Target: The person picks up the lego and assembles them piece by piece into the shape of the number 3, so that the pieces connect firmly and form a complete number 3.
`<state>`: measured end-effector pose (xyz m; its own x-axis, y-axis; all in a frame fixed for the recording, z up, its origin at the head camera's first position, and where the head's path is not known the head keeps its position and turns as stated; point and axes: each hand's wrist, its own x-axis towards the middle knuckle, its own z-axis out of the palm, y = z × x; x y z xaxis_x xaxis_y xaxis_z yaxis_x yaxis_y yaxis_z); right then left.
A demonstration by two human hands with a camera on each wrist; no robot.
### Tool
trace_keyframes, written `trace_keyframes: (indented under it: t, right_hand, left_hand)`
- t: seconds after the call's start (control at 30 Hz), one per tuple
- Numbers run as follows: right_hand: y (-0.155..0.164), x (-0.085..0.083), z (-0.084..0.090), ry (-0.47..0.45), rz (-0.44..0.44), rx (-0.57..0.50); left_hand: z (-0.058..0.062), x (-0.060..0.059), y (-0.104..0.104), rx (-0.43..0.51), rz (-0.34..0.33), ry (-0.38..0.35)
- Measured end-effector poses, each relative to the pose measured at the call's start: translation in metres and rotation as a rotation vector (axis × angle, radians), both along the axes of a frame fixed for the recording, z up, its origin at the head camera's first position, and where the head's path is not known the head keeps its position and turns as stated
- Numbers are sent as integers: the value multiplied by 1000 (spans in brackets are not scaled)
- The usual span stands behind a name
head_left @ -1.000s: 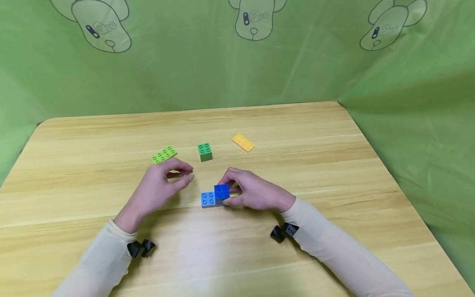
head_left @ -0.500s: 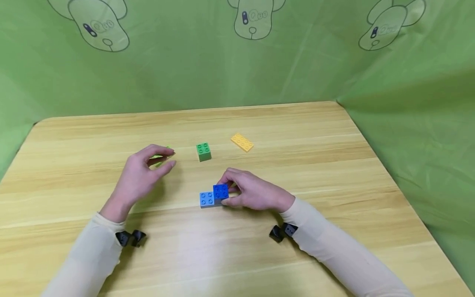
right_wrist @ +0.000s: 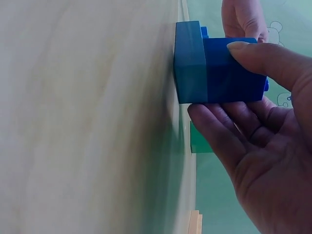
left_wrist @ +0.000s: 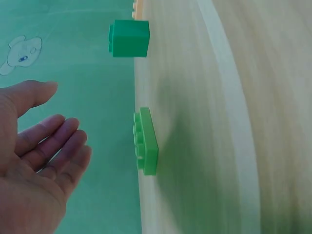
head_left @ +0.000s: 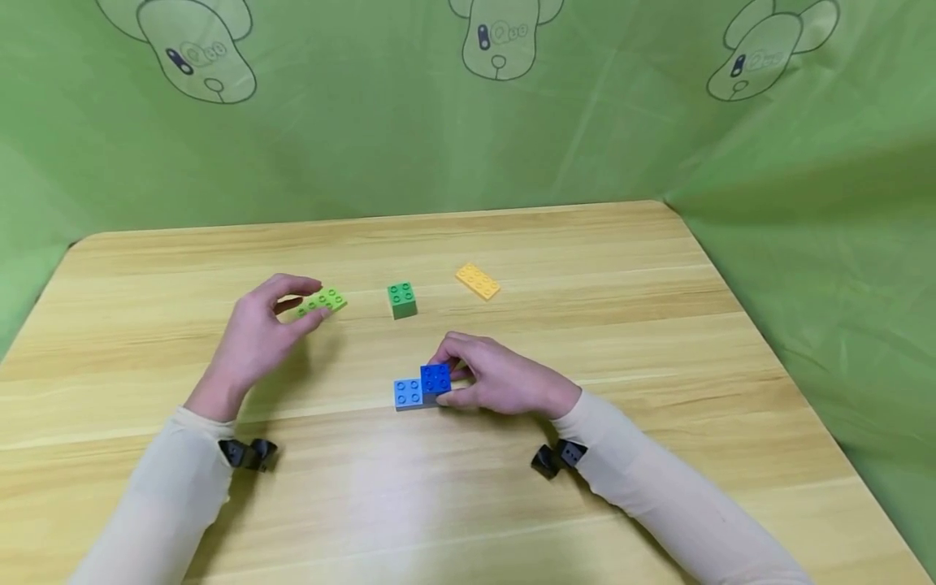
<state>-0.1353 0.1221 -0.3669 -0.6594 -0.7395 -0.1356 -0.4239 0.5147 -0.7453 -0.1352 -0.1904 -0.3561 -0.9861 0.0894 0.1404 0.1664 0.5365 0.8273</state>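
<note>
Left hand (head_left: 257, 337) over the table (head_left: 658, 341), fingers loosely spread and half curled, holding nothing; thumb above and fingertips (left_wrist: 73, 141) just short of the lime green flat brick (head_left: 322, 301), not touching in the left wrist view. Lime green flat brick (left_wrist: 146, 142) flat on the wood, studs up, left of centre. Just beyond it to the right, a green square brick (head_left: 402, 299), well apart from the hand.

Right hand (head_left: 497, 380) low on the table near the middle, thumb and fingers pinching the dark blue square brick (head_left: 435, 378). Dark blue square brick (right_wrist: 229, 68) seated on the right half of a light blue brick (head_left: 409, 393), thumb on one side, fingers (right_wrist: 219, 131) under the other. Light blue brick (right_wrist: 187, 63) flat on the wood, left half bare.

Farther back and to the right, a yellow flat brick (head_left: 478, 281) lying alone. Pale sleeves on both forearms, a small black camera at each wrist. Green cloth (head_left: 366, 138) with cartoon dog prints behind and around the table.
</note>
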Motion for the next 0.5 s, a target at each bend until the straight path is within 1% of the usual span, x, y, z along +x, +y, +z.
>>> trace_keyframes:
  t: [0.2,0.37,0.5]
  right_hand:
    - [0,0,-1,-3,-13,2]
    - [0,1,0,-15,-22,4]
    - [0,1,0,-14,-20,11]
  left_hand:
    - [-2,-7,-9,-24,13,-21]
    - [-2,-11,-16,-66,19,-114]
    - [-3,-14,-18,-101,11,-171]
